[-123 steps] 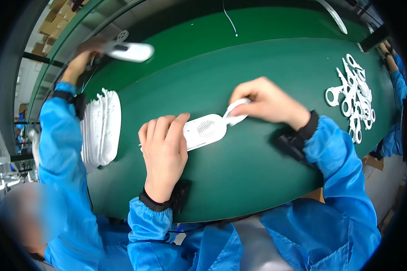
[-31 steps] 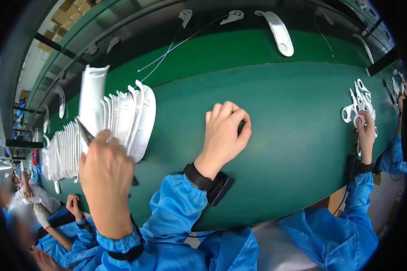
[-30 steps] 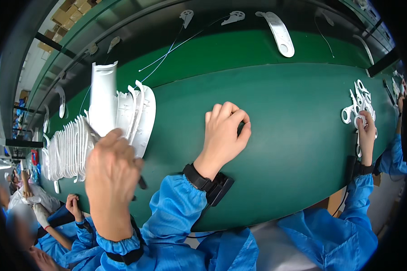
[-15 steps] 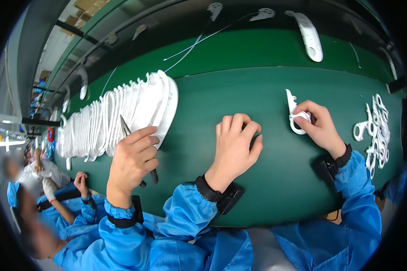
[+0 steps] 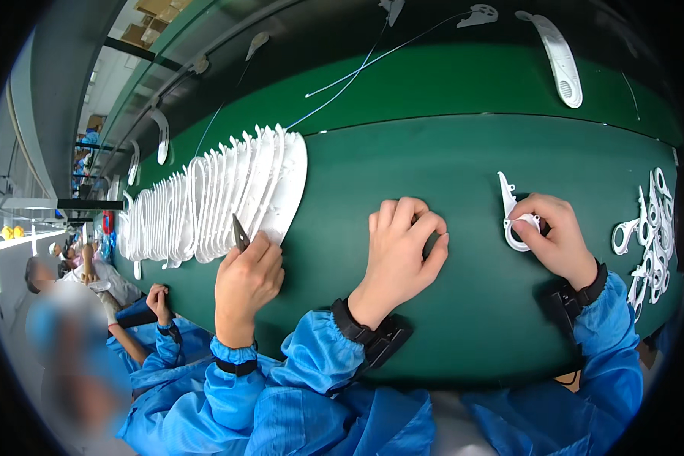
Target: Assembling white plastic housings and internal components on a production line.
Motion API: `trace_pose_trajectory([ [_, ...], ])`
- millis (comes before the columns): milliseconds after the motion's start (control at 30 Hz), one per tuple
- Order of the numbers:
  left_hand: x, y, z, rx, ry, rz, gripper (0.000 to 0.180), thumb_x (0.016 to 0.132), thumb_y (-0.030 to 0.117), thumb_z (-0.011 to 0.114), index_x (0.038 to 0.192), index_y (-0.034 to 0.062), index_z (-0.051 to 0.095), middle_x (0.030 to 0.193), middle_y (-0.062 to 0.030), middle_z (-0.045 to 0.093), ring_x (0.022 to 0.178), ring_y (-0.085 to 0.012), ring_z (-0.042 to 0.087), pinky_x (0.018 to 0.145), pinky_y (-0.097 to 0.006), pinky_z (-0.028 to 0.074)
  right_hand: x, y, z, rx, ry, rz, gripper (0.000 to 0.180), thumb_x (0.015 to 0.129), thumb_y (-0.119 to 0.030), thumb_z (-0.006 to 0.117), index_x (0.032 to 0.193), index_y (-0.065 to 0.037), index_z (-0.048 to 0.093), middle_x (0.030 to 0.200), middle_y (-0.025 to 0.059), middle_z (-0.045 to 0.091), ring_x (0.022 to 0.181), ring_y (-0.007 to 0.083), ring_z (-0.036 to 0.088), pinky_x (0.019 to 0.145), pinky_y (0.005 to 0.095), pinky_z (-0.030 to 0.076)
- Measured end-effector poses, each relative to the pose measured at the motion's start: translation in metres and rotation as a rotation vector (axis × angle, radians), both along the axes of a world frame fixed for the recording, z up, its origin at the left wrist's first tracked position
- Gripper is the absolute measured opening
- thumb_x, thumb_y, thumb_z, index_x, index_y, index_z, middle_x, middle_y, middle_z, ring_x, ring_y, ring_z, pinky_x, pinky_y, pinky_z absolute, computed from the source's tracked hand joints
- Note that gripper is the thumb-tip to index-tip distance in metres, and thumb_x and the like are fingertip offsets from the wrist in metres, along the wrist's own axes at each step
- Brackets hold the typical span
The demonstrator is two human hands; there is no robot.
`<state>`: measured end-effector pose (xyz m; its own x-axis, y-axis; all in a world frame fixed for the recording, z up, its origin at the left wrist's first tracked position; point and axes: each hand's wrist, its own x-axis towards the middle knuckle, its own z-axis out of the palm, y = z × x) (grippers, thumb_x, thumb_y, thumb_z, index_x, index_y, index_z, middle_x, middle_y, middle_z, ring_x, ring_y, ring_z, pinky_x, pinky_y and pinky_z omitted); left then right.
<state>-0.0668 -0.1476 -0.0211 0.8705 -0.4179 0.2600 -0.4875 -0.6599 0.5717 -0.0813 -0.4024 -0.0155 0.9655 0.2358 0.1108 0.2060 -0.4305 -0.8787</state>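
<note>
Between the thumb and fingers of my right hand (image 5: 556,242) is a white plastic part (image 5: 508,199) with a round ring at the bottom and a narrow pointed arm above. The hand covers part of the ring. My left hand (image 5: 399,254) rests over the middle of the green table with its fingers curled and its thumb and index tips close together. Whether something small sits in that pinch is hidden. At the left, a co-worker's hand (image 5: 247,292) grips dark-tipped pliers (image 5: 240,232) beside a long row of white curved plastic parts (image 5: 228,194).
A heap of white ring-shaped parts (image 5: 649,243) lies at the right end of the green table (image 5: 402,163). Along the back are a long white curved piece (image 5: 558,64) and thin cable ties (image 5: 357,70). Other people sit along the left.
The view has shifted, so most things sit a little further right. The co-worker's hand with the pliers has turned more palm-down. My hands keep nearly the same pose.
</note>
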Motion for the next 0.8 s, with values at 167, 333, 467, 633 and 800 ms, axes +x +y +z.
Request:
trace_pose_trajectory([
  [167,0.0001,0.0005,-0.0017,-0.025,0.014,-0.005,0.012,0.074,0.01,0.069,0.084,0.0129,0.061,0.094,-0.0026,0.049,0.088,-0.0234,0.044,0.077,-0.035,0.032,-0.0002,-0.0009,0.0001,-0.034,0.05,-0.031,0.007,0.082,-0.003,0.064,0.088,-0.003,0.065,0.078,0.0046,0.063,0.062,0.0142,0.053,0.053,0.0267,0.039],
  [333,-0.0023,0.0022,-0.0013,-0.009,0.002,-0.015,0.014,0.075,0.01,0.068,0.086,0.0126,0.061,0.096,-0.003,0.049,0.089,-0.0232,0.044,0.078,-0.036,0.033,-0.0012,0.0013,0.0021,-0.064,0.033,-0.022,0.007,0.082,-0.002,0.064,0.088,-0.003,0.065,0.079,0.0053,0.063,0.064,0.0145,0.054,0.054,0.0265,0.039],
  [467,-0.0056,0.0028,-0.0019,-0.017,-0.018,-0.014,0.013,0.075,0.011,0.069,0.086,0.0125,0.062,0.096,-0.0031,0.049,0.089,-0.023,0.044,0.078,-0.036,0.034,-0.0011,0.0018,0.0,-0.069,0.0,-0.02,0.006,0.082,-0.002,0.064,0.087,-0.002,0.065,0.079,0.0056,0.063,0.065,0.0153,0.054,0.054,0.0266,0.039],
  [633,-0.0034,0.0037,-0.0023,-0.024,-0.019,-0.01,0.013,0.074,0.011,0.069,0.085,0.0122,0.062,0.095,-0.0028,0.05,0.089,-0.0226,0.045,0.077,-0.036,0.034,-0.0012,0.0019,0.0012,-0.069,0.02,-0.024,0.005,0.081,-0.003,0.064,0.087,-0.003,0.065,0.078,0.0057,0.063,0.064,0.016,0.055,0.054,0.027,0.039],
  [800,-0.0045,0.0019,-0.0022,-0.038,-0.018,-0.009,0.013,0.074,0.01,0.069,0.085,0.0124,0.062,0.094,-0.002,0.05,0.088,-0.0224,0.045,0.077,-0.036,0.034,-0.0017,0.0004,0.0007,-0.078,-0.006,-0.018,0.005,0.081,-0.003,0.063,0.086,-0.003,0.065,0.077,0.0061,0.062,0.064,0.0164,0.055,0.054,0.0274,0.039],
])
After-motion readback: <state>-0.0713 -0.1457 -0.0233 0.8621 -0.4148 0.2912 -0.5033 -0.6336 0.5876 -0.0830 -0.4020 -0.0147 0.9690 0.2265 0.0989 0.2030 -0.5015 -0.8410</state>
